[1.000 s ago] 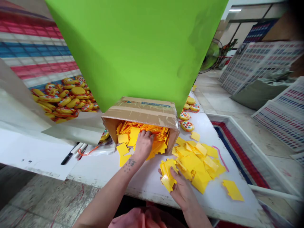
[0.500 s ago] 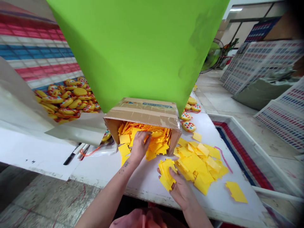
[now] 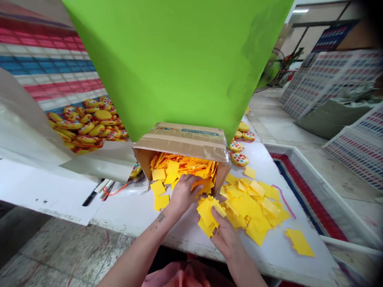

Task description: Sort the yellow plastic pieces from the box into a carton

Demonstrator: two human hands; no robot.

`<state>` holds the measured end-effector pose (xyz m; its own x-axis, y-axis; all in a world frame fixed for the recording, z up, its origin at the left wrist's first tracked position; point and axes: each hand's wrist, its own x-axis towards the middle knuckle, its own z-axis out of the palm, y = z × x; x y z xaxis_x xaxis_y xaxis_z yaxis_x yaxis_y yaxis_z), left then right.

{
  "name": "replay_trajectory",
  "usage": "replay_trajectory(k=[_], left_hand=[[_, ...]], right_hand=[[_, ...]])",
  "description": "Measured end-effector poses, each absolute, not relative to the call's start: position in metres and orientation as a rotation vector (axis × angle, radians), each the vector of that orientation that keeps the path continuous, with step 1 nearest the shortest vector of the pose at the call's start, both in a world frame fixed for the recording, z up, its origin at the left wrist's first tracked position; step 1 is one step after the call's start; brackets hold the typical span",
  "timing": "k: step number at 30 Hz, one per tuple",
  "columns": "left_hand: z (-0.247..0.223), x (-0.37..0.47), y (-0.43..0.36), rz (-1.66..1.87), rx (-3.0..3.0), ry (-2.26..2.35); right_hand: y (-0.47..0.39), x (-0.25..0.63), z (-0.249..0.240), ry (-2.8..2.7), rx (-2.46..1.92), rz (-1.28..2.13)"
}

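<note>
1. Our left hand [image 3: 182,195] curls before the box [image 3: 182,140]; its grip we cannot tell.
2. Our right hand [image 3: 226,236] clasps yellow cards [image 3: 206,211], left of a pile [image 3: 249,207].
3. We judge this gathering; thin cards need light pinching.

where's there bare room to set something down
White tabletop is bare left of the black marker and between it and the left forearm; a strip runs in front of the yellow pile. Crowded: in and right of the cardboard carton.
</note>
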<state>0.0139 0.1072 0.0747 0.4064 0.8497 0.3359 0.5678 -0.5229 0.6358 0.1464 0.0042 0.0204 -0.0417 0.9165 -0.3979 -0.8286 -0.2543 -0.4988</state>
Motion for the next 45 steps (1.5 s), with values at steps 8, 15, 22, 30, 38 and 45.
replay_trajectory(k=[8,15,22,30,38,45], left_hand=[[0.068,0.035,0.134,0.873,2.467,1.273],[0.080,0.001,0.124,1.124,1.994,1.376],[0.075,0.003,0.086,0.909,1.606,1.138],[0.087,0.036,0.078,0.797,1.791,0.894],[0.073,0.042,0.128,0.785,2.625,1.400],[0.066,0.056,0.139,0.483,2.846,1.516]], right_hand=[[-0.004,0.152,0.021,-0.061,-0.784,1.654],[-0.004,0.152,0.022,-0.078,-0.756,1.664],[-0.003,0.152,0.029,-0.153,-0.695,1.652],[-0.006,0.177,0.025,-0.261,-0.808,1.503],[0.036,0.293,0.033,-0.838,-1.566,0.359],[0.103,0.349,0.009,-1.820,-1.875,-0.133]])
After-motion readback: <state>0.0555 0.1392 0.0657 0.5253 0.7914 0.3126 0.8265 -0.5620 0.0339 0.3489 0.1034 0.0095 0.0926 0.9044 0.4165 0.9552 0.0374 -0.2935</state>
